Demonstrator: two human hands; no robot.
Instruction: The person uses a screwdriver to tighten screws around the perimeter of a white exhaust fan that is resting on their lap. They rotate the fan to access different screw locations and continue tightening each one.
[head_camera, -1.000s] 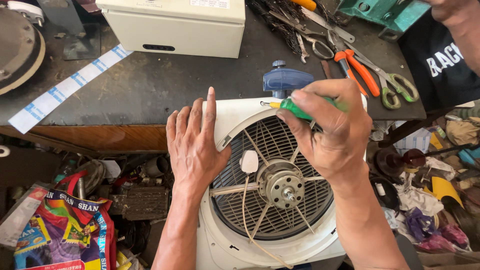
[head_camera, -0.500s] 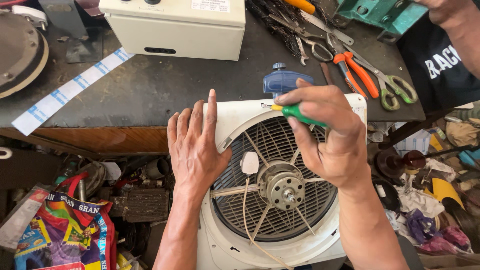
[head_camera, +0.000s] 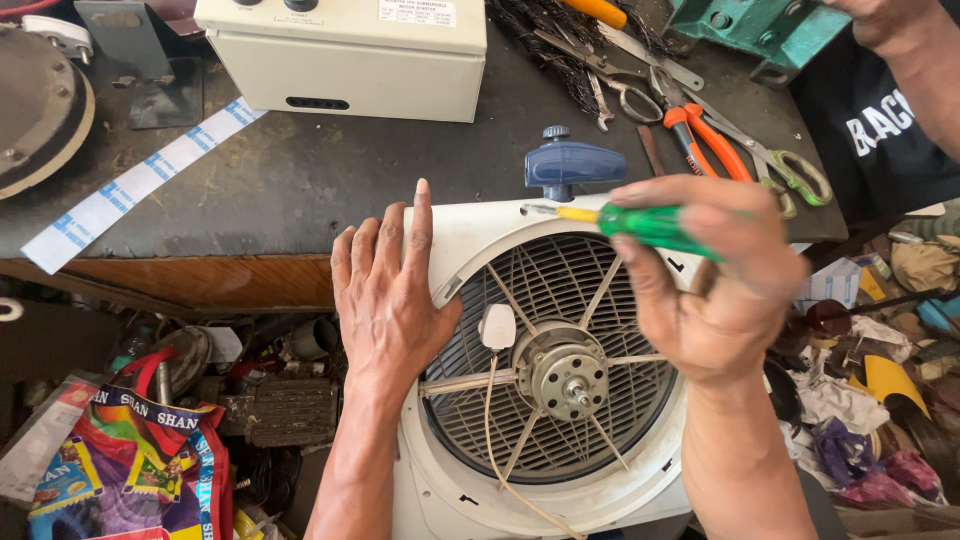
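**Two hands on an opened box fan**

We see our left hand lying flat and spread on the upper left corner of the white fan housing, fingers straight and close together, the index fingertip reaching toward the far edge. It grips nothing; the palm simply presses on the plastic frame, with the thumb resting at the rim of the round opening.

Our right hand is curled closed around a green-handled screwdriver. The handle lies crosswise under the fingers, and its yellow collar and short metal shaft stick out to the left of the knuckles, with the tip at the top edge of the housing, just below a blue knob that sits on the fan's far side.

Between the two hands, and a little nearer to us, we find the fan's grey grille with the metal motor hub and its bare shaft at the centre, held by thin spokes. A white plug rests on the grille just right of the left thumb, its pale cord trailing down toward us across the opening.

Beyond the left fingertips stands a cream control box on the dark workbench, and farther left of that hand lies a strip of white tape with blue marks. Beyond the right hand lie orange-handled pliers and green-handled scissors among other tools. Another person's arm shows at the far right. Below the left forearm sits a colourful printed bag.
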